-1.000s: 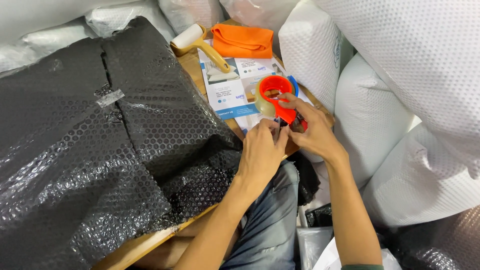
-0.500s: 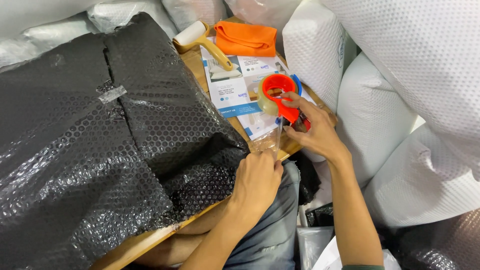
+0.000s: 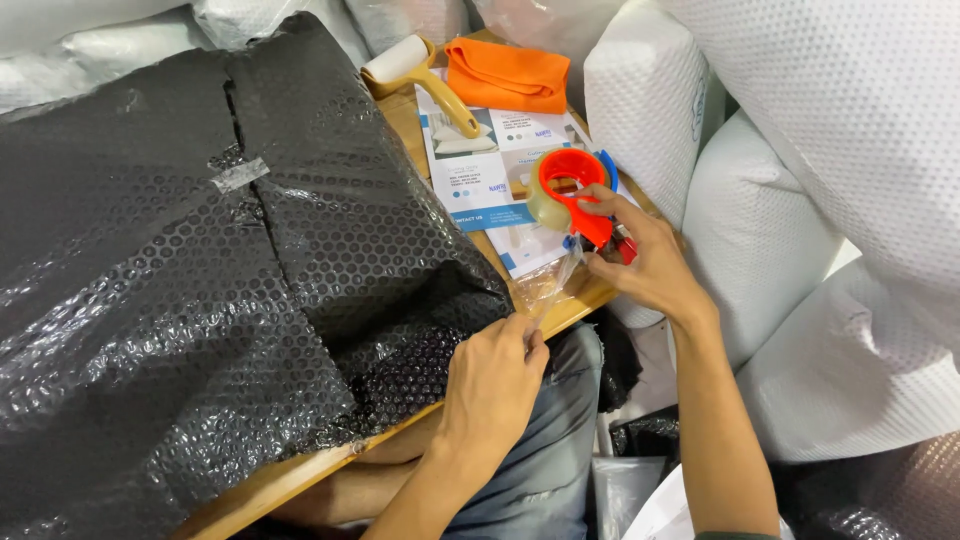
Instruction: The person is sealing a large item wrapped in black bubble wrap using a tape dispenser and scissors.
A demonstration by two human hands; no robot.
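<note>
A big parcel wrapped in black bubble wrap point(image 3: 200, 270) covers most of the wooden table point(image 3: 300, 470). My right hand point(image 3: 640, 260) grips a red tape dispenser point(image 3: 570, 190) with a roll of clear tape, above the table's right edge. A strip of clear tape point(image 3: 550, 285) stretches from the dispenser down to my left hand point(image 3: 495, 385), which pinches its free end at the parcel's lower right corner. A short piece of clear tape point(image 3: 240, 175) is stuck across the wrap's seam higher up.
Printed leaflets point(image 3: 480, 170) lie on the table under the dispenser. Behind them are a folded orange cloth point(image 3: 505, 75) and a lint roller with a yellow handle point(image 3: 420, 75). White textured pillows point(image 3: 800, 200) are stacked at the right; more bagged white items at the back.
My left hand has drawn down and away from the dispenser to the parcel's corner, pulling out a length of tape. My right hand has kept the dispenser nearly in place.
</note>
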